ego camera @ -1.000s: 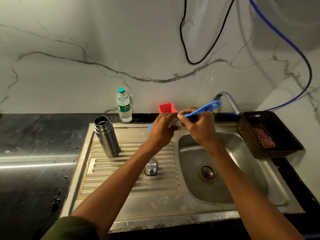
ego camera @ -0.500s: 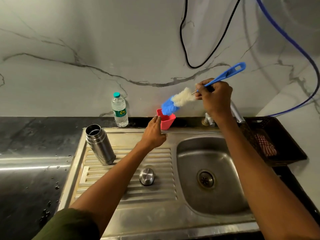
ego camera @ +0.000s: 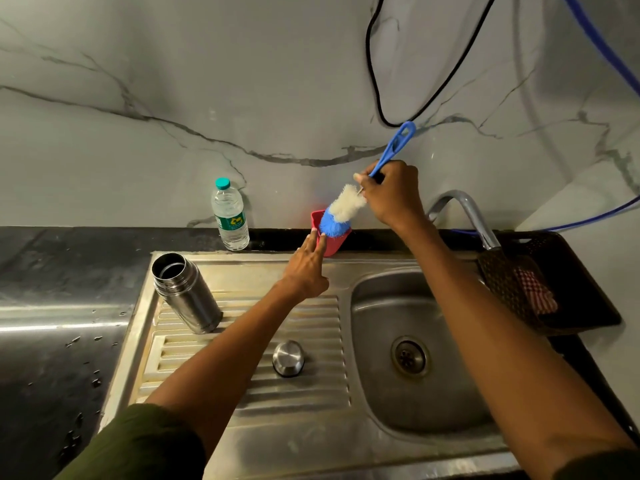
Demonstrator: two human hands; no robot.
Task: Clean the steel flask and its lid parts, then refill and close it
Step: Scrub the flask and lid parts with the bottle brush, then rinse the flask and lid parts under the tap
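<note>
Fingers of the right hand point(ego camera: 391, 195) grip one brush point(ego camera: 343, 209); left hand point(ego camera: 308, 268) fingers straight against one red cup point(ego camera: 332, 242).

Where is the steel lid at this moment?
In the head view the lid lies on the ribbed drainboard, left of the sink basin and nearer the camera than the open flask, which stands to its left.

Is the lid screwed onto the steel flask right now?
No, the flask stands open-mouthed on the drainboard, and the lid lies apart from it nearer the person.
</note>
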